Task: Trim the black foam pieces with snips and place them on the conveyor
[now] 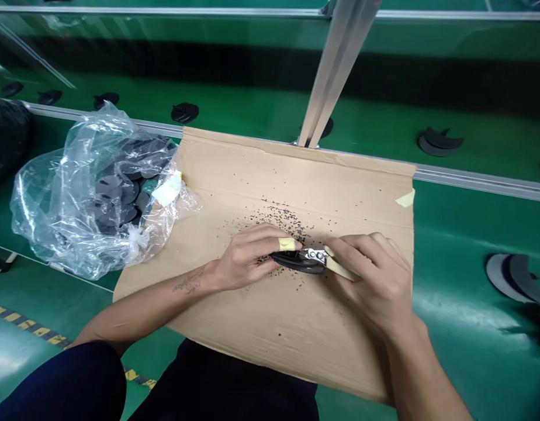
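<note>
Over the cardboard sheet [235,316], my left hand [250,257] pinches a curved black plastic part [298,266] by its left end. Yellow tape wraps a finger of that hand. My right hand [375,272] is closed around the pale handles of a pair of nippers [316,255]. The metal jaws of the nippers reach to the edge of the black part; their very tips are hard to make out. Small black scraps [285,219] lie scattered on the cardboard behind and beneath my hands.
A clear plastic bag [77,193] with several black parts lies on the left. More dark parts [439,141] rest on the green surface beyond and at right. A metal post [335,64] rises behind the cardboard, from a metal rail [484,184].
</note>
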The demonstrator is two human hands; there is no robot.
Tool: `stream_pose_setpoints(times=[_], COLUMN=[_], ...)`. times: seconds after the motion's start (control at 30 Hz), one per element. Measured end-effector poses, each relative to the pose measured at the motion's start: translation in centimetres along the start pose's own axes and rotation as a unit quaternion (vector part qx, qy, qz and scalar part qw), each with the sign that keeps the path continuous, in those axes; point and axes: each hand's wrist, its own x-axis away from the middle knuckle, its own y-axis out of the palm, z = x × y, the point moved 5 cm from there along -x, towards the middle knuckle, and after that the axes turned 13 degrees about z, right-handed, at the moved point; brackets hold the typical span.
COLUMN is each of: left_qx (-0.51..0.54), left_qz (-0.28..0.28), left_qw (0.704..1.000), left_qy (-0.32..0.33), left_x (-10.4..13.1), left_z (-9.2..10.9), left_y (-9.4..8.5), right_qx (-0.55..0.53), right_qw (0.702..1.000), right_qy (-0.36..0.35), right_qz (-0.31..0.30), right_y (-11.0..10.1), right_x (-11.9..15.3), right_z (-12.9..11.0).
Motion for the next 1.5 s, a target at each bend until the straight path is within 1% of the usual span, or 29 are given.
stream_pose_setpoints(times=[0.17,0.4,0.57,0.7,0.8,0.93,1.0,1.1,1.2,1.3,1.37,1.43,1.47,1.5], left_qx=[0.005,0.001,0.005,0.014,0.016,0.002,-0.008,-0.017,-0.04,-0.079,-0.086,-0.072,-0.059,-0.041], left_qz=[0.002,0.012,0.025,0.023,0.021,0.004,-0.004,-0.01,-0.034,-0.069,-0.07,-0.055,-0.05,-0.047], left_qw=[1.0,1.0,0.999,0.999,0.999,1.0,1.0,1.0,0.998,0.993,0.993,0.996,0.997,0.997], left_qy=[0.002,0.021,0.03,0.033,0.03,0.004,-0.003,0.011,0.037,0.045,0.042,0.027,-0.001,-0.049], left_x=[0.1,0.2,0.2,0.3,0.2,0.1,0.1,0.3,0.5,0.7,0.8,0.8,0.7,0.7], left_z=[0.1,0.2,0.5,0.6,0.6,0.2,0.1,0.1,0.3,0.2,0.1,0.0,-0.2,-0.5], left_y=[0.0,0.1,0.0,0.1,0.2,0.2,0.1,0.2,0.5,1.0,1.1,1.0,0.9,0.9], right_qx=[0.02,0.097,0.104,0.105,0.085,-0.033,-0.045,0.039,0.12,0.156,0.165,0.167,0.166,0.163], right_qw=[1.0,0.992,0.991,0.99,0.994,0.999,0.998,0.998,0.992,0.987,0.986,0.986,0.986,0.986], right_qy=[-0.013,-0.069,-0.083,-0.089,-0.063,0.015,0.037,0.033,0.0,-0.027,-0.031,-0.022,-0.012,0.001], right_qz=[0.016,0.03,0.033,0.042,0.041,0.006,0.012,0.033,0.034,0.026,0.015,0.002,-0.013,-0.032], right_y=[-0.1,-0.6,-0.9,-1.0,-0.9,-0.5,-0.5,-0.7,-0.7,-0.5,-0.4,-0.4,-0.3,-0.1], right_x=[0.1,-0.3,-0.5,-0.3,-0.1,0.2,0.3,0.2,0.1,0.2,0.2,0.2,0.3,0.3], right_z=[-0.2,-0.8,-1.1,-1.4,-1.3,-0.7,-0.4,0.0,-0.1,-0.4,-0.5,-0.4,-0.2,0.1])
